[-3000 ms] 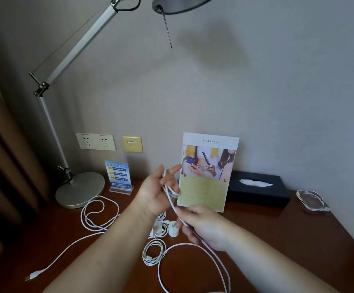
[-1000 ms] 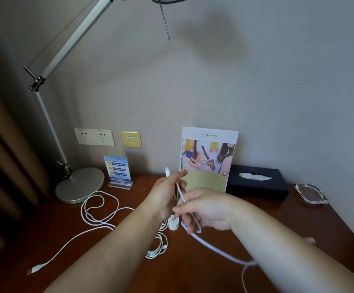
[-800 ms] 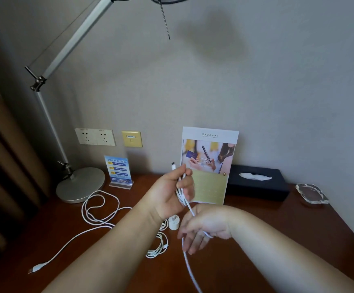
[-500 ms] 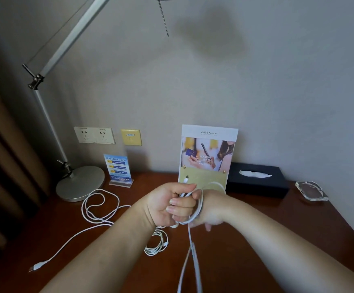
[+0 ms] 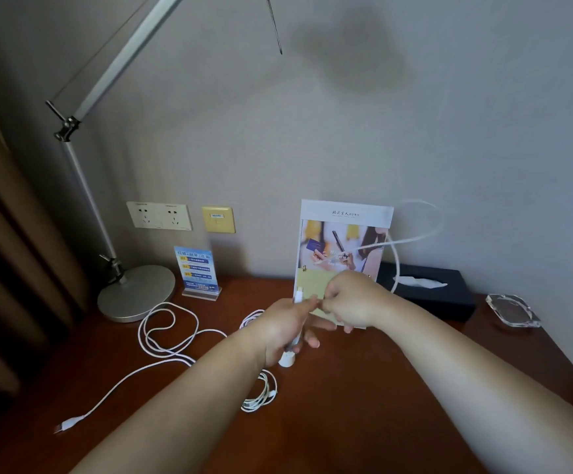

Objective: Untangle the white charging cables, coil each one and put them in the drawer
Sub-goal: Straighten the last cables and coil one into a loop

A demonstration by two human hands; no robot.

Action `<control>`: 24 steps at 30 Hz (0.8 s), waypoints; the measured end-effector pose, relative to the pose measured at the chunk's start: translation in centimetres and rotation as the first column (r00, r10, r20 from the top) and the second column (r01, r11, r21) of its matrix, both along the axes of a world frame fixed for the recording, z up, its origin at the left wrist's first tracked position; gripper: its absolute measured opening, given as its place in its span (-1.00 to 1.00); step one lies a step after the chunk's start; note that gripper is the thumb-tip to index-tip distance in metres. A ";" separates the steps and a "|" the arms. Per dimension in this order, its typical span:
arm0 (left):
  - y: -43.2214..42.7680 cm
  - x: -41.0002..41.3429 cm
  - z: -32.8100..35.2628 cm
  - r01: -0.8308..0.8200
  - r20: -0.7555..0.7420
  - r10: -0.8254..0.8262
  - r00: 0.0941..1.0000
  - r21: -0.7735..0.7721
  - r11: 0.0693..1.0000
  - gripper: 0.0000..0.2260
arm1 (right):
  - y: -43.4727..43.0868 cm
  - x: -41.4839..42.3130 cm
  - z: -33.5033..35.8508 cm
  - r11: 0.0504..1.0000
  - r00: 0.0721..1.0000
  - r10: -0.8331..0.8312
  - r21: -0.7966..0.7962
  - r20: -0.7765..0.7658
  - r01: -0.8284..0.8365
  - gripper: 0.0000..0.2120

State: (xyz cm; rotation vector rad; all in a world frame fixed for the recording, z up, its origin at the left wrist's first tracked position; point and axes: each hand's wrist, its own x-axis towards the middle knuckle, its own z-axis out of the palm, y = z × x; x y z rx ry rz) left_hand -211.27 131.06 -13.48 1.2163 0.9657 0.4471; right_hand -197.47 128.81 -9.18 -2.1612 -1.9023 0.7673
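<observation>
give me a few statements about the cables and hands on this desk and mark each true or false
1. The left hand grips a white cable with its plug end poking up. True.
2. All the cables are off the desk. False: a loose cable lies in loops by the lamp base.
3. The tissue box is white. False: it is black.
4. A small coiled cable lies on the desk beside the left forearm. True.
5. An open drawer is in view. False: no drawer shows.
</observation>
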 end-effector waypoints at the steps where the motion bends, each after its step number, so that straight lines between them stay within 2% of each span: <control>1: 0.2 0.1 -0.1 -0.052 0.035 0.052 0.998 0.003 0.999 -0.65 | 0.1 -0.1 0.0 1.000 0.999 -0.005 0.030 -0.038 0.006 -0.79; 3: 0.3 0.2 0.0 -0.111 0.094 0.113 0.989 -0.026 0.993 -0.63 | 0.1 -0.5 0.2 0.997 0.990 -0.016 0.073 -0.142 0.026 -0.80; 7: 0.5 0.3 0.5 -0.108 0.297 0.149 0.943 -0.151 0.983 -0.61 | -0.3 -1.8 0.7 0.993 0.926 -0.049 0.079 -0.373 0.085 -0.73; 12: 0.9 0.3 0.3 -0.153 0.385 0.268 0.883 -0.304 0.940 -0.59 | -0.4 -3.4 0.0 0.982 0.949 0.003 0.182 -0.316 0.058 -0.73; 15: 1.0 0.0 0.2 -0.137 0.380 0.274 0.883 -0.351 0.927 -0.58 | -1.0 -4.4 -1.0 0.978 0.935 0.007 0.198 -0.355 0.068 -0.69; 18: 1.7 -0.3 0.4 -0.179 0.448 0.412 0.793 -0.475 0.862 -0.64 | -2.6 -5.4 -2.6 0.974 0.919 0.089 0.228 -0.384 0.001 -0.50; 20: 2.4 -0.9 0.9 -0.174 0.521 0.441 0.731 -0.483 0.858 -0.64 | -4.1 -5.6 -3.3 0.971 0.872 0.138 0.237 -0.471 -0.025 -0.45; 23: 4.0 -2.6 1.9 -0.169 0.588 0.442 0.677 -0.460 0.872 -0.70 | -5.5 -4.9 -4.2 0.994 0.728 0.063 0.108 -0.683 0.015 -0.67; 24: 4.4 -3.2 2.4 -0.070 0.648 0.386 0.656 -0.457 0.887 -0.72 | -5.5 -4.6 -4.5 1.000 0.702 0.005 0.022 -0.712 0.015 -0.77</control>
